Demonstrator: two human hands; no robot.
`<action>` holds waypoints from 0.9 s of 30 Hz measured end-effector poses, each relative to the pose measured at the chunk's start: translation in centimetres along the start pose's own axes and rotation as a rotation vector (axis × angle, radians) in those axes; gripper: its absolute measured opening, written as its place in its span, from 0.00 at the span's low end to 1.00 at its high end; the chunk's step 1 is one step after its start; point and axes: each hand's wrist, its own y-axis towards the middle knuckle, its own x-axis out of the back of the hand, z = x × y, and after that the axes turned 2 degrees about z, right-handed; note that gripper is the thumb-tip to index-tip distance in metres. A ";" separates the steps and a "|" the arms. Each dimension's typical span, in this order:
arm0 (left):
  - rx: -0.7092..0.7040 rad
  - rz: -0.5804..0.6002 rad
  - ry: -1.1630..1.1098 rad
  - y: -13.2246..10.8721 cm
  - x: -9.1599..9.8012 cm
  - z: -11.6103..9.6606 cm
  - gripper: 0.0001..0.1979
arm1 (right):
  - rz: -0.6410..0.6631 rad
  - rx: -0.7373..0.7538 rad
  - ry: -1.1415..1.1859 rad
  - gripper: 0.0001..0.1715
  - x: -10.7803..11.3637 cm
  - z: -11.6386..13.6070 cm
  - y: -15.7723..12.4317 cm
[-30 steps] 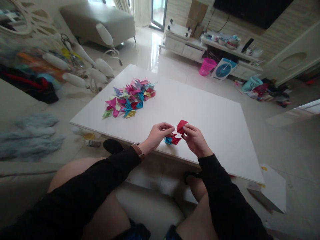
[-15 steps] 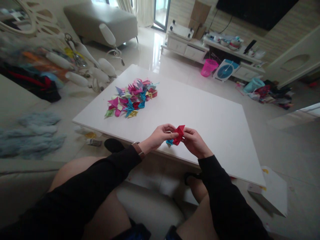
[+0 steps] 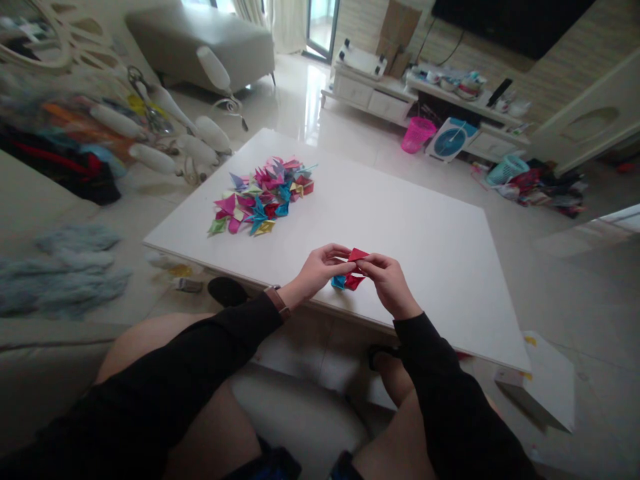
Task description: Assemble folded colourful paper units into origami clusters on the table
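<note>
A small red folded paper (image 3: 358, 255) is pinched between my left hand (image 3: 320, 268) and my right hand (image 3: 391, 279), above the front edge of the white table (image 3: 415, 233). Fingers of both hands are closed on it and partly cover it. Just below my fingertips lie a blue folded paper (image 3: 339, 282) and another red folded paper (image 3: 353, 282), side by side near the edge. A pile of many-coloured folded papers (image 3: 260, 200) rests on the table's left part.
A lamp with white shades (image 3: 197, 148) stands beyond the table's left side. A white box (image 3: 543, 383) is on the floor at the right. Past the table are a pink basket (image 3: 417, 135) and a blue fan (image 3: 450, 140).
The held red paper has turned and now shows a smaller, flatter shape. My right fingertips have shifted left onto it, and the red paper below shows more clearly.
</note>
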 end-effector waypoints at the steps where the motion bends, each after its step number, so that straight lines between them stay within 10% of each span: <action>1: 0.002 -0.008 -0.003 0.0 0.0 0.0 0.21 | -0.002 -0.002 -0.001 0.11 0.0 0.0 0.0; 27: 0.008 -0.103 0.016 0.1 0.1 0.5 0.21 | 0.016 -0.004 -0.138 0.16 -1.1 0.7 -0.4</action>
